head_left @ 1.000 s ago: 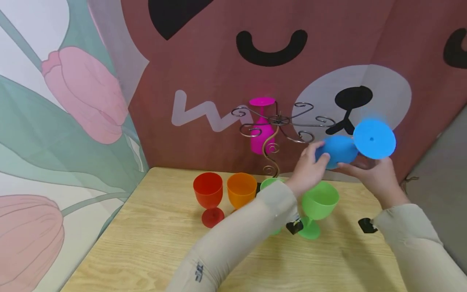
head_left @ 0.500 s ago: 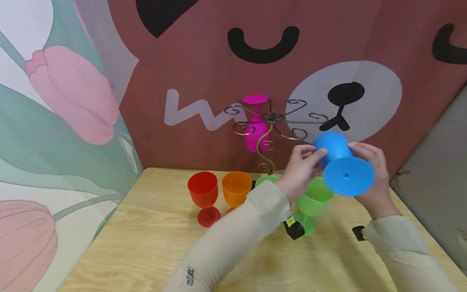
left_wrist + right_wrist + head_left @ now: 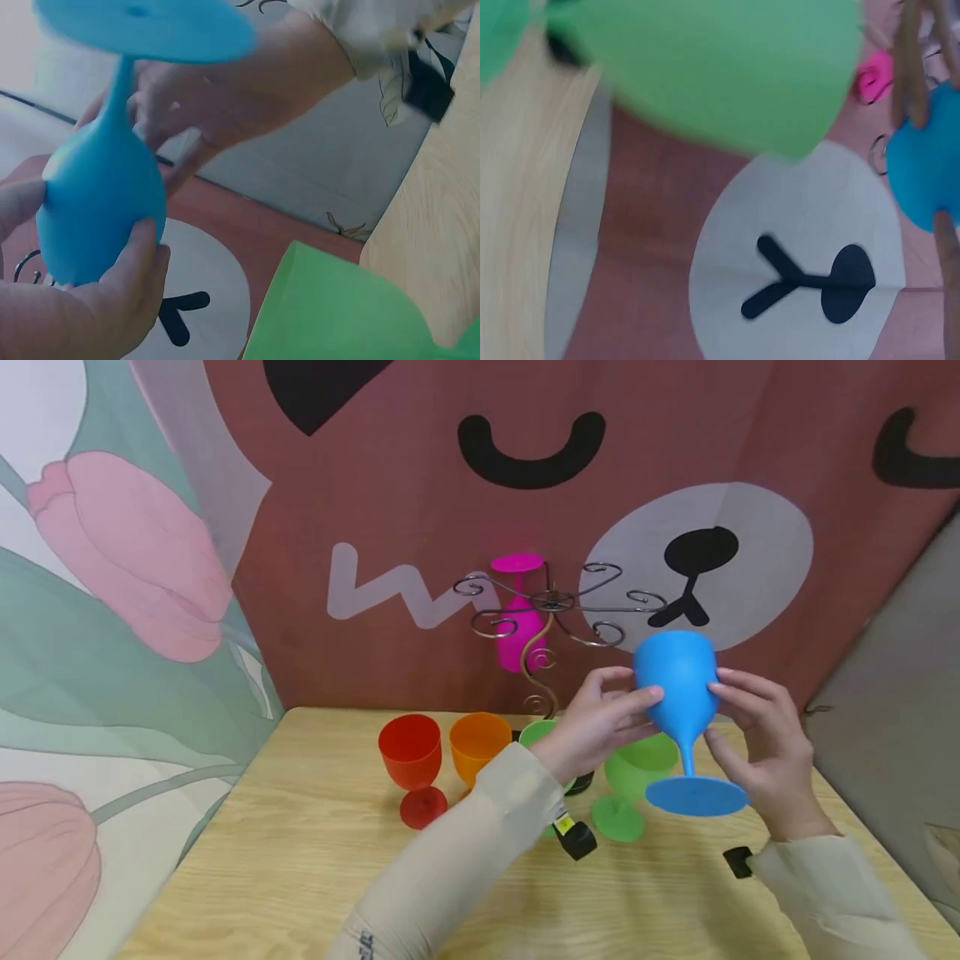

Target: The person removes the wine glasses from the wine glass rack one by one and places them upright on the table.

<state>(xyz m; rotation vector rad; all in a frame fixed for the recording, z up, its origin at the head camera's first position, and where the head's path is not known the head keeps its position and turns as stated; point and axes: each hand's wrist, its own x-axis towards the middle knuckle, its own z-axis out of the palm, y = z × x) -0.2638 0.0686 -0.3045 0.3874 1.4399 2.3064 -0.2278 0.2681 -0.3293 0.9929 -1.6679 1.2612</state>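
Observation:
A blue plastic goblet point(image 3: 678, 685) is held in the air above the table, its bowl up and its round foot below, slightly tilted. My left hand point(image 3: 603, 718) grips the bowl from the left with fingers and thumb. On the other side, my right hand point(image 3: 765, 735) has its fingertips on the bowl, with the thumb near the stem. In the left wrist view the goblet point(image 3: 105, 195) sits between the left hand point(image 3: 90, 315) and the right hand point(image 3: 217, 97). Only part of the blue bowl point(image 3: 930, 161) appears in the right wrist view.
A metal scroll rack point(image 3: 553, 602) holds an upside-down pink goblet point(image 3: 517, 643). On the wooden table point(image 3: 300, 860) stand a red goblet point(image 3: 411, 756), an orange goblet point(image 3: 480, 747) and two green goblets, one point(image 3: 637, 768) behind the left hand. A printed curtain point(image 3: 375, 510) hangs behind.
The blue goblet has turned: its foot swung from the upper right down to the bottom, and its bowl now stands above. Both hands have shifted lower, still holding it.

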